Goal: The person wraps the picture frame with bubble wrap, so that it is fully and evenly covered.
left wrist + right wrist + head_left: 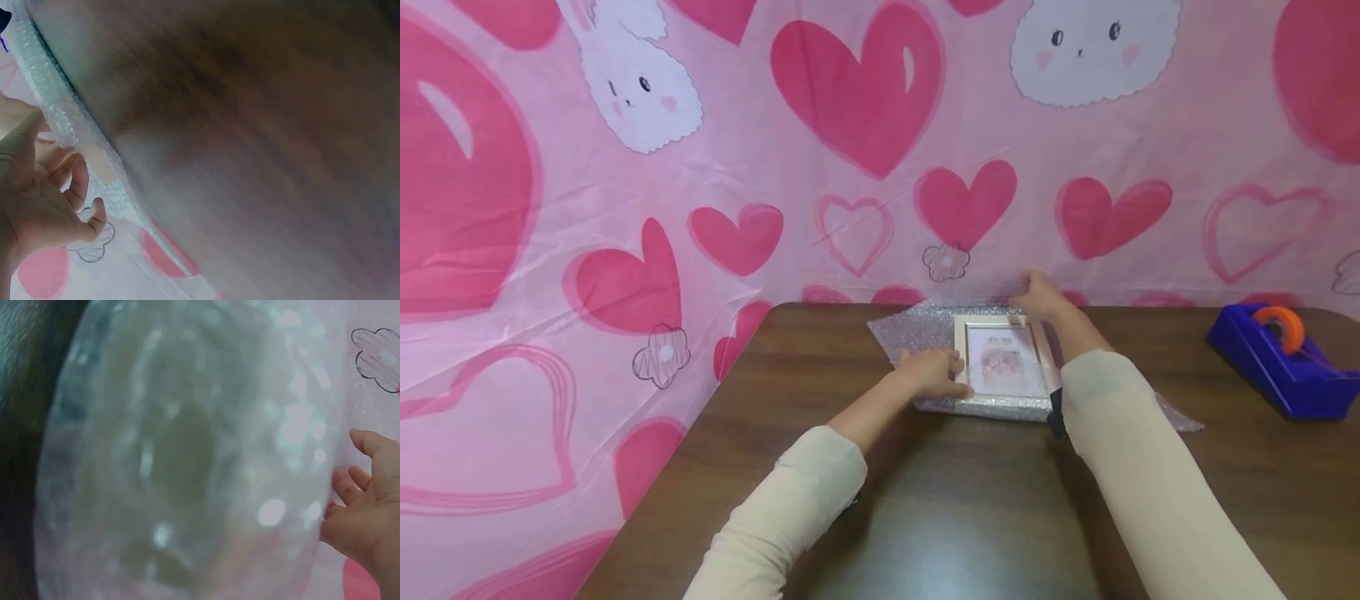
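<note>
Has frame (1002,358) on bubble wrap (908,333), likely yet to enclose. Touches with relaxed left hand (927,373); can't judge grip of right hand (1042,298).

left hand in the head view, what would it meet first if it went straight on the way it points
Most likely the picture frame: in the head view the left hand overlaps its left edge and points across it, though depth is unclear.

Frame (1002,367) on bubble wrap (913,332), tape disp. (1288,367) to R, both on tbl (962,508)
</note>
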Motion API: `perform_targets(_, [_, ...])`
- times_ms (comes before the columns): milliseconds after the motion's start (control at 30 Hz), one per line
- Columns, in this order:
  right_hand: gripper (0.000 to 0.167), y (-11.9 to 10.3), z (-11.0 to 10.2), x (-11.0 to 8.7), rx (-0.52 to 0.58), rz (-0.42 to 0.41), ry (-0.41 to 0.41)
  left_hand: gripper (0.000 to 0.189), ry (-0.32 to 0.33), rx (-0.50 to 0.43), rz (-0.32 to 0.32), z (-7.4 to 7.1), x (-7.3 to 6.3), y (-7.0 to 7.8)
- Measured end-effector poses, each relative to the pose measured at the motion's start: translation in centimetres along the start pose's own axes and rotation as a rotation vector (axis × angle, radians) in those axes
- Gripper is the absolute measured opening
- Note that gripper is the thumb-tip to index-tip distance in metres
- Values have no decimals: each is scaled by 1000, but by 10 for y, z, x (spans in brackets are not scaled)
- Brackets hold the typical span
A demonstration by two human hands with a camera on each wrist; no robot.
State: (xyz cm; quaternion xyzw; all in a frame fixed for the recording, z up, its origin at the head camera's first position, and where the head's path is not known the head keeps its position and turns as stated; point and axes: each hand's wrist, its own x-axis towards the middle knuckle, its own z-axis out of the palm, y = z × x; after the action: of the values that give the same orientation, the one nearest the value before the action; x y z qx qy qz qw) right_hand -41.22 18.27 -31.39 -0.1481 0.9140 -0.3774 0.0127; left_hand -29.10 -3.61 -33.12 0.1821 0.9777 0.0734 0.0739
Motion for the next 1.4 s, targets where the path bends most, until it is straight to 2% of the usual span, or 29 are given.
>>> perform_targets(100, [60,0,0,4,-42,-61,43,53,1,2,2,-3,0,0])
perform_targets(233, [51,-3,-1,4,-169,-127,111,52,5,18,5,-5,0,1])
perform_targets(367, [43,-9,-3,-1,-264,-110,204,53,8,28,11,-6,1,3])
perform_targets(500, [32,-14,-4,-3,-258,-79,279,52,9,25,9,-7,1,4])
perform_targets(633, [20,-18,-8,-4,-268,-102,324,52,9,28,10,-7,1,3])
perform_targets(833, [21,-23,-14,-7,-305,-153,328,55,14,9,0,-7,0,1])
perform_targets(967, [23,-27,-15,-11,-373,-184,317,57,6,7,-4,-6,-1,1])
perform_targets(1200, [18,-34,-15,-22,-528,-269,289,57,-1,19,-3,-5,0,0])
perform_targets(1400, [21,-35,-11,-34,-607,-337,288,56,-11,33,-4,-4,-1,1])
